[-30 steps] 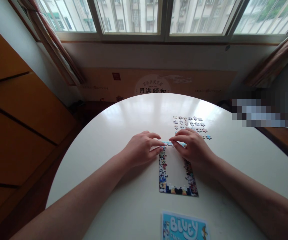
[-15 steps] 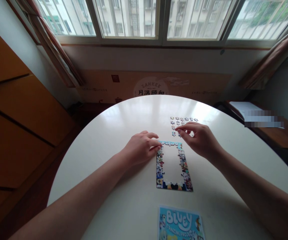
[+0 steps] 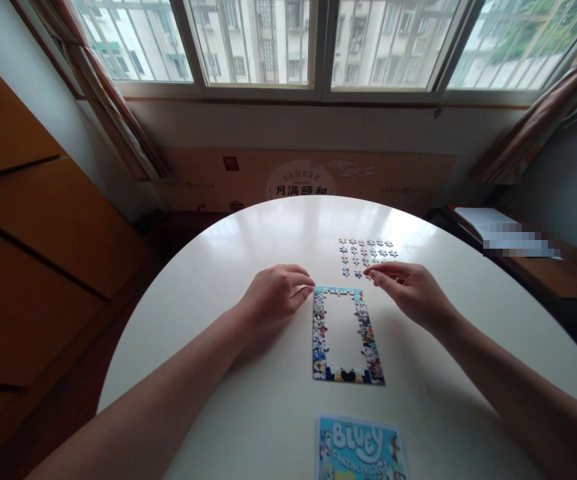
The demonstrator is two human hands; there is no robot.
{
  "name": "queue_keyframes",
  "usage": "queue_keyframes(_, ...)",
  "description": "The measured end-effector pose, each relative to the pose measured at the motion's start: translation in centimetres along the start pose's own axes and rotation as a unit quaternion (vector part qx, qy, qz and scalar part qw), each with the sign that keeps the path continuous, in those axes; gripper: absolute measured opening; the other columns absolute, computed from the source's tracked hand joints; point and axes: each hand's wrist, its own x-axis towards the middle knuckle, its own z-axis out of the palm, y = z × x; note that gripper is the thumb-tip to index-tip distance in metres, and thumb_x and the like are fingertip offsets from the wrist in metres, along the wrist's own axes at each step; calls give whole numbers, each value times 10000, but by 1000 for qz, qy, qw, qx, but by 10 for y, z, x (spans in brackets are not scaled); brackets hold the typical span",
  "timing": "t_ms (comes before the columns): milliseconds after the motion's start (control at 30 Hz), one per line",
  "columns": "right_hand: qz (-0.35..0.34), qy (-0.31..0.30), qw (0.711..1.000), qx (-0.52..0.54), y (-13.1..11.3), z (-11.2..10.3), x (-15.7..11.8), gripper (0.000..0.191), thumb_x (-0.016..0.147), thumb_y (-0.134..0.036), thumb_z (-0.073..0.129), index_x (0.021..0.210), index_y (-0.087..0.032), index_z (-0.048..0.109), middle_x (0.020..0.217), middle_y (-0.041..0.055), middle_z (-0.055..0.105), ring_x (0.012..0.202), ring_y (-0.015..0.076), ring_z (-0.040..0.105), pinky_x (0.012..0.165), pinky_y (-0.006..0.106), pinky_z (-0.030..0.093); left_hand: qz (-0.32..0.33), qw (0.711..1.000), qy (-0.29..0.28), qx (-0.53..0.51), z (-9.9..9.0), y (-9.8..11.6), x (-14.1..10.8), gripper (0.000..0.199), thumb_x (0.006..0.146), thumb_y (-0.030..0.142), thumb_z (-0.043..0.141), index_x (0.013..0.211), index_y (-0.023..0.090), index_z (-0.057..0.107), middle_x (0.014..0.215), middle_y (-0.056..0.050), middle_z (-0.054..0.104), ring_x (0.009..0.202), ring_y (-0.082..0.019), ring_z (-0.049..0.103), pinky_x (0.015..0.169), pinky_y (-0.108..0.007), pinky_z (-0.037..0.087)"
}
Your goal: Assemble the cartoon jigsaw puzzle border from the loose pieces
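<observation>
A jigsaw puzzle border lies flat on the white table, its pieces joined into a rectangle around a bare middle. At its far left corner is my left hand, fingers bent and partly apart, the tips beside or touching the edge. Loose puzzle pieces are laid out in rows beyond the border. My right hand hovers at the near side of these rows, thumb and forefinger pinched together. Whatever is between those fingertips is too small to make out. Some loose pieces are partly hidden behind this hand.
Nearer to me on the round white table lies a blue Bluey picture sheet, cut off by the view's bottom edge. Right of the table, a wooden surface holds papers. Windows and curtains stand beyond the far edge.
My right hand has moved slightly right and nearer to me, uncovering more loose pieces. My left hand has drawn back a little to the left from the border's corner. The view has tilted slightly.
</observation>
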Motion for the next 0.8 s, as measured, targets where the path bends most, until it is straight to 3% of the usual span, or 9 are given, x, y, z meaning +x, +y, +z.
queue_keyframes(100, -30, 0, 998, -53, 10, 4, -4, 258, 883, -386, 602, 948, -217, 786, 954, 70, 778, 813, 224, 696, 685, 367, 540, -5, 999, -32, 0, -4, -3, -1, 154, 885, 273, 645, 981, 225, 755, 989, -34, 748, 889, -204, 667, 774, -357, 548)
queue_keyframes(267, -87, -57, 982, -159, 18, 6, -4, 245, 908, -308, 553, 953, -239, 785, 936, 44, 768, 765, 196, 678, 702, 361, 531, -5, 998, -58, -7, -5, -6, 1, 124, 829, 265, 704, 936, 214, 741, 984, -46, 735, 934, -226, 644, 808, -377, 541)
queue_keyframes(533, -83, -82, 972, -205, 19, 7, -1, 278, 918, -286, 525, 1017, -245, 781, 1039, 46, 767, 932, 238, 699, 803, 396, 554, 17, 998, -52, -12, -2, -11, 3, 182, 848, 301, 706, 1004, 246, 782, 1054, -46, 749, 976, -226, 645, 819, -367, 543)
queue_keyframes(800, -85, -86, 970, -212, 17, 7, -1, 263, 914, -290, 529, 977, -264, 783, 1028, 46, 766, 883, 235, 703, 781, 408, 563, 79, 995, -51, 12, 0, -13, 5, 195, 935, 311, 606, 979, 289, 795, 1054, -33, 752, 908, -192, 642, 740, -323, 525)
